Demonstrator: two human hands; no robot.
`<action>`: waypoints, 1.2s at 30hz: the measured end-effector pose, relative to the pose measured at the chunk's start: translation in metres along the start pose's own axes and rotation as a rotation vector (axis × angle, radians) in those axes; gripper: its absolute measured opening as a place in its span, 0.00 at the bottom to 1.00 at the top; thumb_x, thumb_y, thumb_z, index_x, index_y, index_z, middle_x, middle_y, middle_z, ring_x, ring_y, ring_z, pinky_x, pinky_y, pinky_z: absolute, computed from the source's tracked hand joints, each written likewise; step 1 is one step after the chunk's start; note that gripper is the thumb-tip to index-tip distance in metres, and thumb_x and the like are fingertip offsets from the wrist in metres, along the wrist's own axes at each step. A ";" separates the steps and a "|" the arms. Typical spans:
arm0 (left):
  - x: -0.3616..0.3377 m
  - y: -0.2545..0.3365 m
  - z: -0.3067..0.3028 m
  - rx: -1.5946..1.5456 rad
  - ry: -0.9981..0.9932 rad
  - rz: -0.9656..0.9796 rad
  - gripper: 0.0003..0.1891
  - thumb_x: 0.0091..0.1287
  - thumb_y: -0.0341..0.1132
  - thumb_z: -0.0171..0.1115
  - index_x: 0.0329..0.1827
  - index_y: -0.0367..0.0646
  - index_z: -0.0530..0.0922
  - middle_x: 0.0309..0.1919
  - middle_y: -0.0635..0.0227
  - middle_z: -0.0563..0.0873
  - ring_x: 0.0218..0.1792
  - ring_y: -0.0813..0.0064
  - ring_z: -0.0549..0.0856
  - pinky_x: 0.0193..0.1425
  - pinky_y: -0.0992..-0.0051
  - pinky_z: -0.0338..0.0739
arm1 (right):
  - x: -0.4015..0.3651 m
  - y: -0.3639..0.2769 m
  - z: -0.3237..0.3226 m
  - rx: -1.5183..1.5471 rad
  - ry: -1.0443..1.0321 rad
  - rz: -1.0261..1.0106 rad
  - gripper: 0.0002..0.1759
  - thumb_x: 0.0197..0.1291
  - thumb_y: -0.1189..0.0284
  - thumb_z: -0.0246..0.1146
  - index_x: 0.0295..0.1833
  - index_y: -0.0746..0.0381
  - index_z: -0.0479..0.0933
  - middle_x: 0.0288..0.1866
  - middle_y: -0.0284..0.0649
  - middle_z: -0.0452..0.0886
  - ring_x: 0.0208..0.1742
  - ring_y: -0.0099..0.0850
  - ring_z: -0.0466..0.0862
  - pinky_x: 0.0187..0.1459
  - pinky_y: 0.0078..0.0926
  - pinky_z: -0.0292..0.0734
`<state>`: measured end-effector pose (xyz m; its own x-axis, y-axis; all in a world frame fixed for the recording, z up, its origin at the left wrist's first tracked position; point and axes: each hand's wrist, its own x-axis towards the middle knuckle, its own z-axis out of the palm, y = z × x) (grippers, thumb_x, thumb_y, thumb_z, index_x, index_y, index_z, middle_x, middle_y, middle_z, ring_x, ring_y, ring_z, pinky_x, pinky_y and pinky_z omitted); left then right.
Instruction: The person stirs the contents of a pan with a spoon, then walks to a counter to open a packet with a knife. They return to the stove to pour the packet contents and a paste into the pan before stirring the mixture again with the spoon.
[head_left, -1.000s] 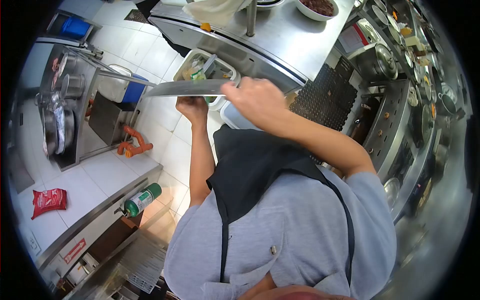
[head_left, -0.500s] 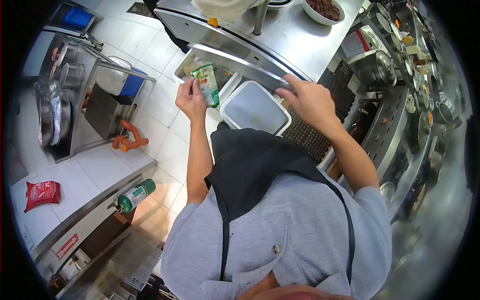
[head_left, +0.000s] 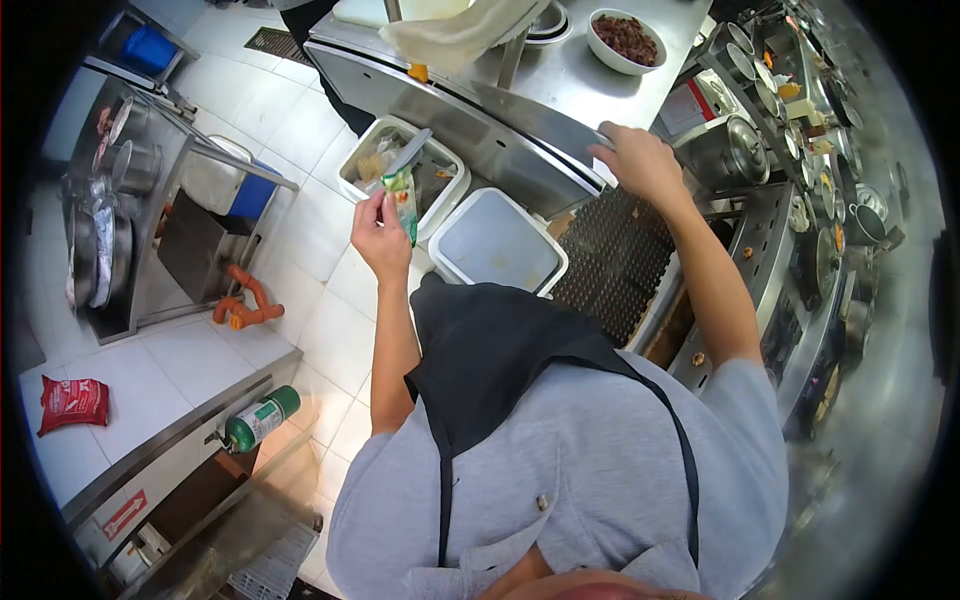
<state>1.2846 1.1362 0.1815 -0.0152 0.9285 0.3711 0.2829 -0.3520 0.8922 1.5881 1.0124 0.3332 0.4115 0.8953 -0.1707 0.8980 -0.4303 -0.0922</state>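
A green-and-white plastic packet (head_left: 402,205) is pinched between the thumb and fingers of my left hand (head_left: 381,238). The packet is upright in front of the open bin (head_left: 455,193), which has scraps and wrappers inside. My right hand (head_left: 645,165) is wrapped around the handle of a large knife (head_left: 550,122). The knife's wide blade points left, across the front edge of the steel counter (head_left: 610,110). Below the blade, beside the bin, lies a white-rimmed container with a grey top (head_left: 497,243).
On the counter stands a white bowl of dark red food (head_left: 627,42). A black perforated mat (head_left: 615,265) covers floor at right, beside the stove (head_left: 745,260). A steel rack (head_left: 150,230) stands left; nearer are a green gas cylinder (head_left: 262,418) and a red packet (head_left: 73,403).
My right hand has moved right and slightly up with the knife, drawing the blade away from the packet. My left hand still holds the packet, now turned more edge-on.
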 end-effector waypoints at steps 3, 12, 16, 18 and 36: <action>-0.011 0.000 -0.002 -0.040 -0.050 -0.012 0.07 0.67 0.26 0.62 0.43 0.31 0.84 0.31 0.64 0.82 0.28 0.76 0.78 0.34 0.76 0.73 | 0.032 -0.009 0.002 -0.025 0.006 -0.070 0.15 0.60 0.62 0.62 0.46 0.61 0.81 0.40 0.52 0.85 0.44 0.51 0.86 0.44 0.49 0.80; -0.034 0.025 0.019 -0.213 -0.341 -0.050 0.06 0.72 0.31 0.61 0.41 0.36 0.81 0.29 0.77 0.78 0.30 0.87 0.72 0.37 0.84 0.69 | 0.168 -0.067 0.107 -0.163 -0.040 -0.276 0.12 0.56 0.69 0.65 0.43 0.60 0.87 0.48 0.44 0.87 0.47 0.44 0.87 0.41 0.47 0.83; -0.036 0.039 0.037 -0.390 -0.447 -0.059 0.05 0.73 0.27 0.58 0.40 0.35 0.79 0.33 0.76 0.76 0.31 0.86 0.72 0.39 0.85 0.68 | 0.146 -0.064 0.105 -0.161 0.141 -0.418 0.12 0.59 0.65 0.60 0.35 0.57 0.87 0.38 0.44 0.87 0.39 0.45 0.87 0.42 0.44 0.81; -0.035 0.048 0.043 -0.366 -0.511 0.002 0.04 0.73 0.26 0.57 0.40 0.34 0.78 0.35 0.73 0.76 0.35 0.84 0.73 0.42 0.84 0.69 | 0.097 -0.066 0.077 0.169 0.149 -0.708 0.14 0.60 0.62 0.59 0.34 0.59 0.86 0.35 0.46 0.86 0.36 0.47 0.85 0.43 0.44 0.80; -0.174 0.102 0.173 -0.132 -0.789 0.470 0.11 0.77 0.34 0.44 0.39 0.36 0.69 0.33 0.54 0.71 0.37 0.55 0.71 0.45 0.60 0.66 | -0.087 0.084 0.112 0.810 -0.227 -0.069 0.33 0.68 0.53 0.48 0.34 0.74 0.81 0.31 0.62 0.82 0.34 0.53 0.83 0.40 0.45 0.76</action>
<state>1.4821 0.9597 0.1632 0.7444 0.4813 0.4628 -0.0176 -0.6787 0.7342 1.6099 0.8859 0.2303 0.2404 0.9151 -0.3237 0.4947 -0.4024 -0.7703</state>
